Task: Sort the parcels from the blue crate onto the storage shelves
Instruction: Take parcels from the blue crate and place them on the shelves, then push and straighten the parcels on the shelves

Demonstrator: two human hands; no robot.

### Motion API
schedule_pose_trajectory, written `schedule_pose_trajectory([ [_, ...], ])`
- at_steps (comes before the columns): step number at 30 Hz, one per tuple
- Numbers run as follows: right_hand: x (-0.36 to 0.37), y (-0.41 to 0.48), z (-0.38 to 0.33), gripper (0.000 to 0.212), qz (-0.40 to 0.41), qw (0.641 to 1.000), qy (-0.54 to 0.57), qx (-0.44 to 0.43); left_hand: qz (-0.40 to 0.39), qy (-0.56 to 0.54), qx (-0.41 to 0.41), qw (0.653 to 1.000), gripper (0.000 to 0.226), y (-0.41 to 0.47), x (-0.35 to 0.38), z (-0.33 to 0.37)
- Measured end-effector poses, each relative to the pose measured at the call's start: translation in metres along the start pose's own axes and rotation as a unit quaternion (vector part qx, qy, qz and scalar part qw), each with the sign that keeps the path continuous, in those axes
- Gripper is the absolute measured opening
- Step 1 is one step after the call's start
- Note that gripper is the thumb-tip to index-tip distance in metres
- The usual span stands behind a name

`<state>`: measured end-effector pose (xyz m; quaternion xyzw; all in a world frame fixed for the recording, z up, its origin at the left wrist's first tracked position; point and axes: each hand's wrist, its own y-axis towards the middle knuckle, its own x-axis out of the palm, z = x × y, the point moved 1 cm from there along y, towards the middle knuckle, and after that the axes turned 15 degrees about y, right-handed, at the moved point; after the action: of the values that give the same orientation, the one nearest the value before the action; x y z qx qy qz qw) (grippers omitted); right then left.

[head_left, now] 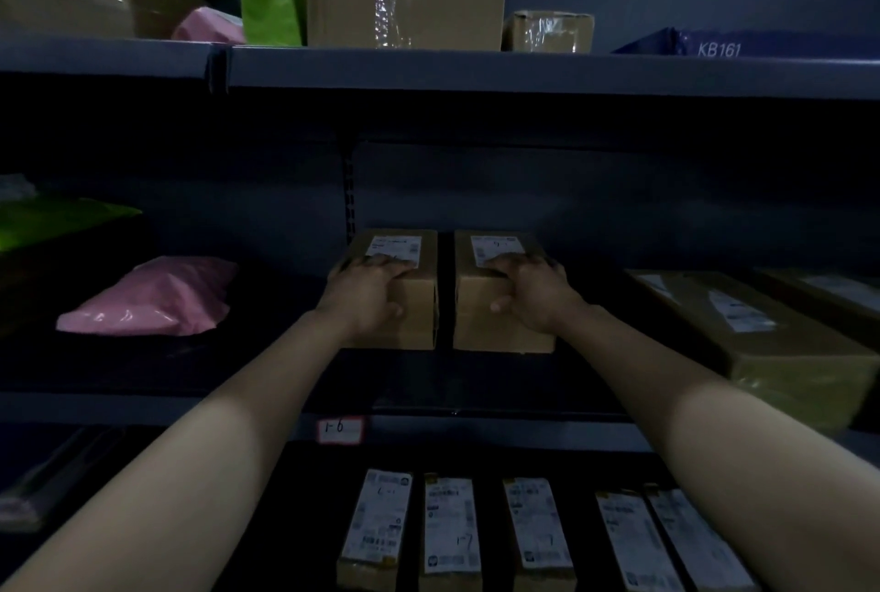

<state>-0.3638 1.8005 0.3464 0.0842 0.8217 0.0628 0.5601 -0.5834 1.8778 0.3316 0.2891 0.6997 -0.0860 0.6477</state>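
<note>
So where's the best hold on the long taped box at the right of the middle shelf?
Probably by the near end of the long taped box, from the front: it lies flat, running back into the shelf, with another box close on its right.

Two cardboard parcels point(420, 305), labels up, narrowly apart, mid shelf point(143, 405)

On the middle shelf point(524, 432), the left hand point(369, 289) grips the left box point(420, 317), the right hand point(529, 289) the right box point(476, 322).

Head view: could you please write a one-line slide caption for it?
Left hand grips the left cardboard box, right hand the right box, side by side on the middle shelf.
</note>
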Motion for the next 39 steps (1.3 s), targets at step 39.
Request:
schedule_pose_trajectory([
  [39,-0.160,-0.248,0.201,0.078,0.103,0.975,-0.044,0.191,0.066,0.056,0.195,0.977,0.073,-0.044,-0.079,0.359],
])
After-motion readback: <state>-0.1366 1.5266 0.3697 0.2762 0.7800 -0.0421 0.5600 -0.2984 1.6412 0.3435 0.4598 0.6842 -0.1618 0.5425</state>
